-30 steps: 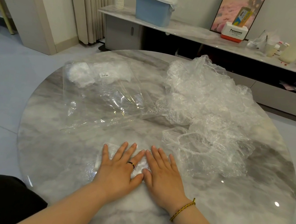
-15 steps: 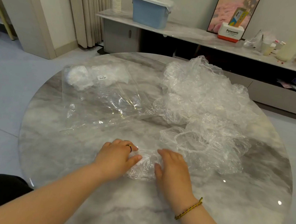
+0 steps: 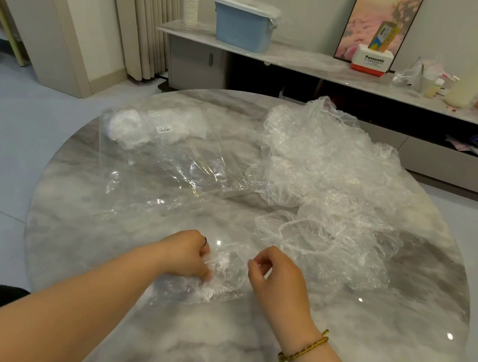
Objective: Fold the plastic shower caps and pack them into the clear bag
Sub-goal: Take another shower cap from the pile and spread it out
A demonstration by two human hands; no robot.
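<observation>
A crumpled clear shower cap lies near the front of the round marble table. My left hand grips its left side with curled fingers. My right hand pinches its right edge. A loose heap of unfolded shower caps covers the right half of the table, with one open cap nearest me. The clear bag lies flat at the left, with a few white folded caps at its far end.
Behind the table runs a low marble-topped cabinet carrying a blue lidded bin, stacked paper cups, a Panasonic box and clutter at the right. Curtains hang at the back left. Grey floor surrounds the table.
My hands were pressing flat on the folded cap; now both have curled and lifted its edges, and the cap has puffed up between them.
</observation>
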